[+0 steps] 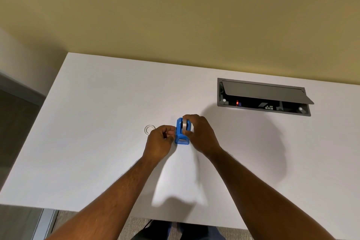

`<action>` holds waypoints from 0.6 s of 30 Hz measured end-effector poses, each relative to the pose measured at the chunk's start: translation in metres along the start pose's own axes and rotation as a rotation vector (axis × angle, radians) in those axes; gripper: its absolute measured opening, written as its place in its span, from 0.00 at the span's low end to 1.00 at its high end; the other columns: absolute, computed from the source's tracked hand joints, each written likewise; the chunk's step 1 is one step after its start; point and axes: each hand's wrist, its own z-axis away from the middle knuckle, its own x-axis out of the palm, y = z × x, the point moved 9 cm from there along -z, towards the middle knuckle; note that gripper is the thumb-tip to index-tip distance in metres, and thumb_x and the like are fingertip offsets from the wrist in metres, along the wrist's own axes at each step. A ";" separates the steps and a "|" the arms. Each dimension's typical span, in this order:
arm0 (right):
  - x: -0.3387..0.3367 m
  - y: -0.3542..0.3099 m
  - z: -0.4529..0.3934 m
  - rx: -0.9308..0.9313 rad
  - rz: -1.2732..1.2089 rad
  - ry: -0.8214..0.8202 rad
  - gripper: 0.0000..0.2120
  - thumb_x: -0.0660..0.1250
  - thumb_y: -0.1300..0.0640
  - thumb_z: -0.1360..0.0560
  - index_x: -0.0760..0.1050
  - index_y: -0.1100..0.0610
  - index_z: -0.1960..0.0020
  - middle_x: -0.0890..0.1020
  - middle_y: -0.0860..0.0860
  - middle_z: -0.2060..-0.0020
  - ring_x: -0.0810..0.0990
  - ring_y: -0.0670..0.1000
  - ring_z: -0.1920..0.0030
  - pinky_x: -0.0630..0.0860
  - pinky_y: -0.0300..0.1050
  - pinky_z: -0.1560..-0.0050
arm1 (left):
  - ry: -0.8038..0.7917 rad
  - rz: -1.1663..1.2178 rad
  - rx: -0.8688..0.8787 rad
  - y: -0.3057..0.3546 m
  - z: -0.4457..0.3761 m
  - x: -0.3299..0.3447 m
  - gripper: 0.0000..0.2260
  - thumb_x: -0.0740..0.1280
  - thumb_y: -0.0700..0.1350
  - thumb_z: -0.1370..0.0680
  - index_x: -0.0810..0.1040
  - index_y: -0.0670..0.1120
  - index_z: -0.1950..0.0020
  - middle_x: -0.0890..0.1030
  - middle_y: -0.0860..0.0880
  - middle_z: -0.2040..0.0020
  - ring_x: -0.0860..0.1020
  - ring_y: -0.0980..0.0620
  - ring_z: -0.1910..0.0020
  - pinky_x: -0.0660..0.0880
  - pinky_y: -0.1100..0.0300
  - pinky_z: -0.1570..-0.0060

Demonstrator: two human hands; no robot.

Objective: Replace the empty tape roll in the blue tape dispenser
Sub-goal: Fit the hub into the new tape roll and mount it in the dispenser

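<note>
Right hand [196, 132] seats round tape roll [184, 123] in blue plastic dispenser [181, 138].

Both my bare forearms reach forward from the bottom edge, converging toward the middle. My left hand [159, 140] is curled, thumb and fingertips pinched together, knuckles up. My right hand [198, 132] arches just beside it, thumb and fingers bent in a closed grip, wrist angled inward.

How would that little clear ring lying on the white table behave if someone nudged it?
The small clear plastic ring lies flat on the white table, so it would probably slide rather than roll. It looks thin and hollow, so likely very light. Stood on edge, its round shape would probably let it roll away.
</note>
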 end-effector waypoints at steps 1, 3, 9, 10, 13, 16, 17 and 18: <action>0.001 0.000 -0.001 -0.002 0.000 0.001 0.20 0.71 0.58 0.25 0.74 0.55 0.33 0.81 0.52 0.38 0.77 0.52 0.39 0.66 0.36 0.43 | 0.000 -0.005 0.000 -0.001 0.000 0.000 0.08 0.67 0.37 0.21 0.82 0.46 0.44 0.84 0.49 0.49 0.82 0.51 0.50 0.77 0.60 0.46; 0.001 0.001 -0.003 -0.007 0.009 0.001 0.20 0.70 0.58 0.25 0.74 0.55 0.34 0.81 0.53 0.39 0.77 0.53 0.40 0.67 0.37 0.44 | 0.000 -0.002 -0.001 -0.002 0.001 0.001 0.09 0.67 0.37 0.21 0.82 0.48 0.46 0.84 0.50 0.50 0.82 0.52 0.51 0.77 0.62 0.47; 0.004 0.001 -0.006 -0.013 0.026 0.005 0.20 0.71 0.58 0.25 0.74 0.57 0.34 0.82 0.54 0.41 0.79 0.53 0.42 0.68 0.37 0.45 | -0.009 -0.006 -0.019 -0.005 0.003 0.001 0.11 0.68 0.36 0.22 0.81 0.51 0.47 0.84 0.52 0.51 0.82 0.54 0.51 0.76 0.65 0.48; 0.005 0.001 -0.007 -0.011 0.027 0.005 0.20 0.71 0.58 0.25 0.74 0.57 0.34 0.82 0.54 0.41 0.79 0.53 0.43 0.68 0.37 0.45 | -0.009 -0.004 -0.026 -0.006 0.003 0.001 0.11 0.68 0.36 0.22 0.81 0.51 0.47 0.84 0.52 0.50 0.82 0.53 0.50 0.76 0.64 0.47; 0.005 0.001 -0.007 -0.015 0.027 0.012 0.19 0.71 0.59 0.25 0.75 0.58 0.35 0.83 0.54 0.41 0.79 0.52 0.44 0.68 0.36 0.46 | -0.013 -0.002 -0.034 -0.009 0.005 -0.001 0.12 0.69 0.35 0.22 0.80 0.51 0.45 0.84 0.52 0.50 0.82 0.53 0.49 0.76 0.63 0.45; 0.004 0.000 -0.007 -0.018 0.027 0.022 0.20 0.71 0.59 0.25 0.75 0.59 0.34 0.82 0.55 0.40 0.79 0.53 0.42 0.67 0.36 0.45 | -0.016 -0.011 -0.034 -0.012 0.007 -0.001 0.12 0.69 0.36 0.22 0.81 0.51 0.44 0.84 0.52 0.49 0.82 0.54 0.50 0.75 0.66 0.48; 0.004 0.000 -0.008 -0.019 0.027 0.022 0.20 0.71 0.60 0.25 0.75 0.59 0.34 0.82 0.55 0.40 0.79 0.54 0.42 0.67 0.37 0.44 | -0.014 -0.016 -0.035 -0.013 0.007 -0.001 0.12 0.69 0.36 0.22 0.81 0.50 0.43 0.84 0.52 0.49 0.82 0.54 0.50 0.75 0.67 0.49; 0.004 0.000 -0.008 -0.021 0.029 0.022 0.20 0.71 0.60 0.25 0.75 0.59 0.34 0.82 0.55 0.40 0.79 0.54 0.42 0.67 0.37 0.44 | -0.014 -0.018 -0.037 -0.014 0.007 0.000 0.12 0.69 0.36 0.23 0.82 0.49 0.43 0.84 0.52 0.48 0.82 0.53 0.50 0.74 0.67 0.50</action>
